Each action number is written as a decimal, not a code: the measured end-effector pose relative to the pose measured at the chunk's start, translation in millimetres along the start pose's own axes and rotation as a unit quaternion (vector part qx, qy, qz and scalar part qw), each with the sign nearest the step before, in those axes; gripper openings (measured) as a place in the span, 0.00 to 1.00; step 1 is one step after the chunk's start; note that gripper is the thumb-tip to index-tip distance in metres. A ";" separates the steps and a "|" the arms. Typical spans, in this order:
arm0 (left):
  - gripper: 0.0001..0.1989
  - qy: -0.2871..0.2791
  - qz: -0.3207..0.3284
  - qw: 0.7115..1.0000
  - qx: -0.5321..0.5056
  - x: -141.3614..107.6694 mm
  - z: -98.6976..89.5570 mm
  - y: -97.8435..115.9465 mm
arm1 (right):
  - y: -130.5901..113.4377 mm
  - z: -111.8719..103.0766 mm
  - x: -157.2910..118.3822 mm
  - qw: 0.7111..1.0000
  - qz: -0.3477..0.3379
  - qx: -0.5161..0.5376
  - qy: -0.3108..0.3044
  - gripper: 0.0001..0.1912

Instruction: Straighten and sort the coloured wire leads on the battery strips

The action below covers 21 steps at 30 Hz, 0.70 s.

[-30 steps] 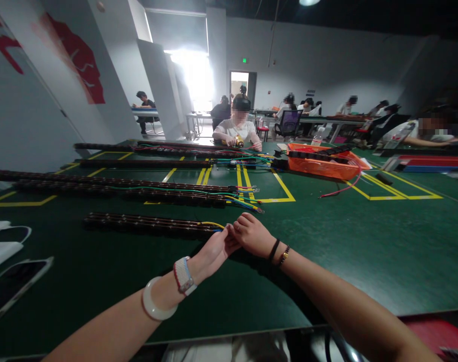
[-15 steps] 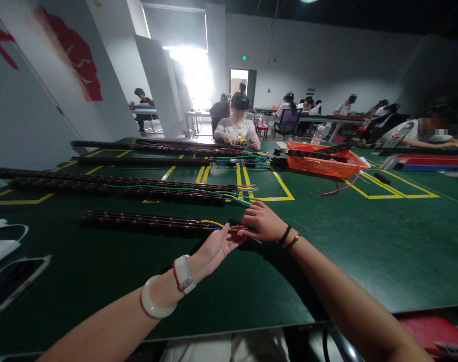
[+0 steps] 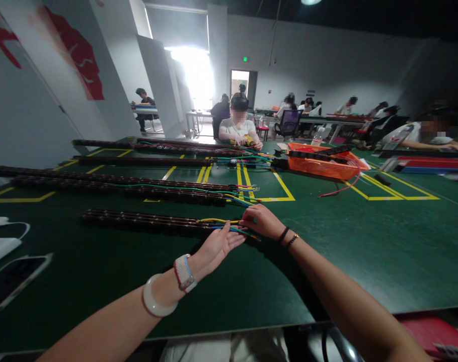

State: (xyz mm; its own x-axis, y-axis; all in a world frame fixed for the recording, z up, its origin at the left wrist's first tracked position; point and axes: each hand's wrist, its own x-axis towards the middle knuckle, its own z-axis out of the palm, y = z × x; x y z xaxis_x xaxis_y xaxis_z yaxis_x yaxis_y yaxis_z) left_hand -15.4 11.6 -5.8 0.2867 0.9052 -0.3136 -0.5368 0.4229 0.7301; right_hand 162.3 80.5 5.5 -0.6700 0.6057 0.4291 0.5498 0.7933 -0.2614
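My left hand [image 3: 219,246] lies palm up under the wire ends of the nearest dark bundle [image 3: 146,220], its thumb pressed on the blue and green wires [image 3: 238,230]. My right hand [image 3: 262,221] is just to the right, fingers pinched on the end of the yellow wire [image 3: 219,220]. The loose tips of the green and blue wires stick out past my left fingers. Behind my hands, a longer row of dark bundles [image 3: 119,184] has colored wires at its right end.
An orange basket [image 3: 323,170] holds dark parts at the back right. A phone [image 3: 15,284] lies at the left edge. Across the table a person [image 3: 236,123] holds a yellow tool [image 3: 247,141]. Red and blue strips [image 3: 433,163] lie far right.
The yellow wire has been drawn apart from the others towards my right hand. My left fingers are straighter, and the green wire shows more clearly over them.
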 end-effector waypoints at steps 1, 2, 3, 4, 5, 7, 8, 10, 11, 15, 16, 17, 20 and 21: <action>0.11 0.000 0.004 1.000 0.002 -0.1 0.4 -0.4 | 1.0 1.7 -0.1 1.000 0.013 -0.008 0.013 0.10; 0.09 0.000 0.009 1.000 0.003 -0.1 0.7 -0.8 | 2.0 3.6 -0.1 0.999 0.024 -0.019 0.025 0.10; 0.08 -0.001 0.013 1.000 0.004 -0.1 1.0 -1.2 | 2.9 5.8 0.1 0.998 0.035 -0.033 0.034 0.09; 0.08 -0.001 0.018 1.000 0.005 -0.1 1.4 -1.6 | 3.9 8.3 0.4 0.997 0.044 -0.047 0.041 0.09; 0.07 -0.001 0.022 1.000 0.006 -0.2 1.7 -2.0 | 4.9 11.0 1.1 0.996 0.051 -0.060 0.046 0.08; 0.08 -0.002 0.027 1.000 0.010 -0.7 2.4 -2.3 | 7.1 17.0 3.8 0.993 0.059 -0.085 0.050 0.08; 0.08 -0.002 0.028 0.999 0.014 -1.0 2.7 -2.4 | 8.1 20.1 5.8 0.992 0.060 -0.097 0.051 0.08; 0.09 -0.005 0.031 0.999 0.022 -1.4 3.0 -2.5 | 9.8 25.5 10.3 0.990 0.060 -0.115 0.055 0.09; 0.09 -0.008 0.033 0.999 0.025 -1.4 2.9 -2.6 | 10.5 27.7 12.5 0.989 0.060 -0.121 0.058 0.10; 0.11 -0.013 0.032 0.999 0.024 0.3 1.2 -3.2 | 11.2 31.3 16.4 0.990 0.047 -0.132 0.032 0.08; 0.11 -0.013 0.029 0.999 0.022 0.9 0.6 -3.3 | 11.0 31.1 15.7 0.990 0.041 -0.135 0.020 0.08; 0.11 -0.013 0.028 0.999 0.021 1.3 0.2 -3.3 | 10.8 30.6 14.5 0.990 0.037 -0.138 0.010 0.09; 0.11 -0.016 0.023 0.999 0.017 1.8 -0.6 -3.0 | 9.7 27.8 9.4 0.989 0.040 -0.140 0.003 0.12; 0.11 -0.018 0.023 0.999 0.016 1.8 -0.8 -3.0 | 9.2 26.6 7.5 0.989 0.043 -0.138 0.005 0.13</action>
State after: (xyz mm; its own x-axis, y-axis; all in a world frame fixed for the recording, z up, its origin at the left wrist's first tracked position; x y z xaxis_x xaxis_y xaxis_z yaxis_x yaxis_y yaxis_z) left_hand -14.0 11.9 -9.0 0.2914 0.9214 -0.2573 -0.5244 0.3788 0.7626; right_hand 149.0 93.9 -16.7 -0.6099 0.6687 0.4252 0.7211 0.6908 -0.0521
